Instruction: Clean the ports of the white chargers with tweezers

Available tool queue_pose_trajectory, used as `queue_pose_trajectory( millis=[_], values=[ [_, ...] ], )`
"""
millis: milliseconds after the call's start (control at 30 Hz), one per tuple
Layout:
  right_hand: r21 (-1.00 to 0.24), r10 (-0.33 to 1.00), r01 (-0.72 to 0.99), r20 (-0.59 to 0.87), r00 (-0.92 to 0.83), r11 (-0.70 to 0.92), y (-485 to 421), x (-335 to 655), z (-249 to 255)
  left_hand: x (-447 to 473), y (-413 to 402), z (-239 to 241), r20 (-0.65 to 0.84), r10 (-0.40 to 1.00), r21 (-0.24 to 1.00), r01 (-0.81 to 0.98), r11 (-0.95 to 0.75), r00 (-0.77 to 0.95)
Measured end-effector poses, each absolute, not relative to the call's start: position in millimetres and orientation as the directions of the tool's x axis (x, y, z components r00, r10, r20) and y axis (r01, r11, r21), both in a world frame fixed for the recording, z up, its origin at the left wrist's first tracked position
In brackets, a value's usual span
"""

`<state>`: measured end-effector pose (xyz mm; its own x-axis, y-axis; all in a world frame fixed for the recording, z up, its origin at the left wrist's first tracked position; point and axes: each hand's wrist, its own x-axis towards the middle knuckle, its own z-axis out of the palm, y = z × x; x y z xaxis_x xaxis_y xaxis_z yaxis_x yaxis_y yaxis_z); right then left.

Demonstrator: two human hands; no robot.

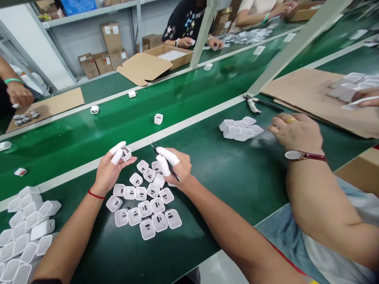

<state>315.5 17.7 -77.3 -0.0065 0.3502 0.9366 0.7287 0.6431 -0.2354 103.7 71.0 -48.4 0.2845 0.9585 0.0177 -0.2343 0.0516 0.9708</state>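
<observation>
My left hand [111,167], with white finger cots on thumb and finger, grips a small white plastic housing [126,154] with dark parts inside. In my right hand [177,165], also in finger cots, is a pair of black tweezers [173,172], tips pointing up and away, apart from the housing. Below my hands several open white housings [145,208] stand on the green table, each with dark slots in its floor. One white piece [159,180] among them shows a closed face.
More white housings [29,221] crowd the left edge. A green conveyor [189,94] carries scattered white pieces. At right, a co-worker's arm [310,177] reaches beside a cluster of housings [240,128]; pliers [252,104] and cardboard [299,98] lie beyond. Other people work across the belt.
</observation>
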Motion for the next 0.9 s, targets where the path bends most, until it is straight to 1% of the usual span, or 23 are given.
queue_pose_trajectory(
  millis=[67,167,233,300,400,467,533,633,700,800,900],
  values=[
    [-0.314,0.451,0.775,0.891,0.041,0.549,24.2,319.1,-81.5,103.0,68.7,-39.6,-0.027,0.942,0.937,-0.321,0.141,0.335],
    [-0.487,0.593,0.739,0.791,0.148,0.465,31.8,323.0,-90.5,101.2,66.3,-30.3,-0.095,0.926,0.925,-0.310,0.218,0.367],
    [-0.627,0.641,0.648,0.719,0.267,0.432,35.8,325.1,-96.4,100.5,66.0,-26.6,-0.159,0.912,0.911,-0.300,0.283,0.379],
    [-0.755,0.676,0.523,0.625,0.390,0.396,39.6,326.8,-100.6,100.8,66.4,-23.7,-0.213,0.898,0.880,-0.323,0.348,0.385],
    [-0.895,0.738,0.294,0.444,0.509,0.335,45.4,328.1,-102.8,102.7,67.0,-19.9,-0.265,0.885,0.827,-0.381,0.413,0.383],
    [-0.938,0.767,0.157,0.343,0.542,0.309,48.3,328.1,-101.8,104.0,67.2,-18.2,-0.281,0.881,0.807,-0.404,0.431,0.380],
    [-0.955,0.785,0.063,0.276,0.554,0.291,49.8,327.6,-99.5,104.5,67.2,-18.1,-0.285,0.882,0.805,-0.405,0.433,0.375],
    [-0.964,0.824,-0.025,0.214,0.525,0.266,50.1,326.9,-96.0,103.5,67.8,-21.9,-0.281,0.884,0.828,-0.372,0.420,0.373],
    [-0.965,0.850,-0.040,0.208,0.484,0.259,50.4,327.5,-95.1,102.2,69.3,-26.8,-0.262,0.893,0.864,-0.322,0.386,0.366],
    [-0.965,0.864,0.015,0.241,0.442,0.262,53.2,330.5,-98.2,99.6,73.7,-33.9,-0.206,0.920,0.961,-0.106,0.254,0.333],
    [-0.963,0.850,0.069,0.264,0.456,0.262,58.2,334.3,-106.3,94.0,81.7,-34.6,-0.116,0.963,0.989,0.119,0.090,0.243]
  ],
)
